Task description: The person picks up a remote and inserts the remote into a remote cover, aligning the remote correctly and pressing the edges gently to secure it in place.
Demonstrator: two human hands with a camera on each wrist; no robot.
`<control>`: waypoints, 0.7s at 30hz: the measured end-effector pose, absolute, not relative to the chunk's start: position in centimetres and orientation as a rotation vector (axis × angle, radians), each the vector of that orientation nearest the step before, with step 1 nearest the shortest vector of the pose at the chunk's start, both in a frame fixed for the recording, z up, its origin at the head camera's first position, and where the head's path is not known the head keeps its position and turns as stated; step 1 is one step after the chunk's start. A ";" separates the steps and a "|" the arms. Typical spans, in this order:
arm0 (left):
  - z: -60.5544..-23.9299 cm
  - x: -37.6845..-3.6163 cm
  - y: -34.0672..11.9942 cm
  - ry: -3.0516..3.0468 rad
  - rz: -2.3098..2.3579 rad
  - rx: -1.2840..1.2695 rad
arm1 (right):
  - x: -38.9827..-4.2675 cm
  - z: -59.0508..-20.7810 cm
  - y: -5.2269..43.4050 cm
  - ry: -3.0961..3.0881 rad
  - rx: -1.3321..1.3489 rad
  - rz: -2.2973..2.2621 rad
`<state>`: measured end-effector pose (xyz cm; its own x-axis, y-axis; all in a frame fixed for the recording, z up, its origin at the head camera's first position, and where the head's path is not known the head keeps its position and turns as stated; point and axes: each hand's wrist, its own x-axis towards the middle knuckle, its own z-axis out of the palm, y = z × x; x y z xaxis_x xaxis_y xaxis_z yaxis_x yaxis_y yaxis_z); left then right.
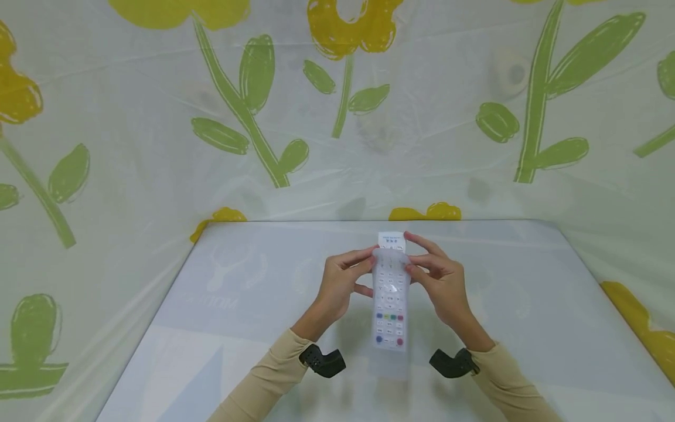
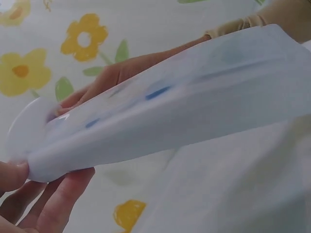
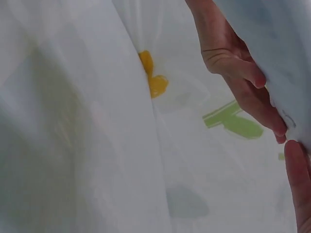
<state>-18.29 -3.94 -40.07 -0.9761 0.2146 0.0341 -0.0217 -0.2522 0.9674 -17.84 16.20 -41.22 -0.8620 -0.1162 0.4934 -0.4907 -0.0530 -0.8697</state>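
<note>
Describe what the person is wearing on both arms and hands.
Both forearms wear snug long sleeves of a beige, tan fabric, the left sleeve and the right sleeve each ending at the wrist. A small black angular device is strapped at each cuff: the left wrist mount and the right wrist mount. The left hand and right hand are bare, with no gloves or rings visible.

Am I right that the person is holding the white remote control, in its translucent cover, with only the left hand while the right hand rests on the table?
Not quite. Both hands hold it: the left hand grips the left edge of the remote control near its top, and the right hand pinches the right edge of its translucent cover. The head view shows this; the right hand is not resting on the table.
</note>
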 end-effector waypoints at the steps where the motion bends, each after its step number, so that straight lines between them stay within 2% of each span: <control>1: -40.1 -18.2 -3.9 1.818 2.361 0.234 | -17.8 -41.3 16.1 -1.952 0.644 1.988; 13: -40.3 -17.6 -3.2 1.784 2.449 0.225 | -17.6 -41.1 15.6 -1.954 0.597 1.951; 21: -39.9 -17.7 -3.9 1.936 2.401 0.266 | -18.1 -40.6 16.2 -2.060 0.456 2.226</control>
<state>-17.70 -3.89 -39.86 -0.9842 0.1425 0.1047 0.0721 -0.2171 0.9735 -18.06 16.22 -40.60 -0.9531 -0.1456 0.2654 -0.2534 -0.0960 -0.9626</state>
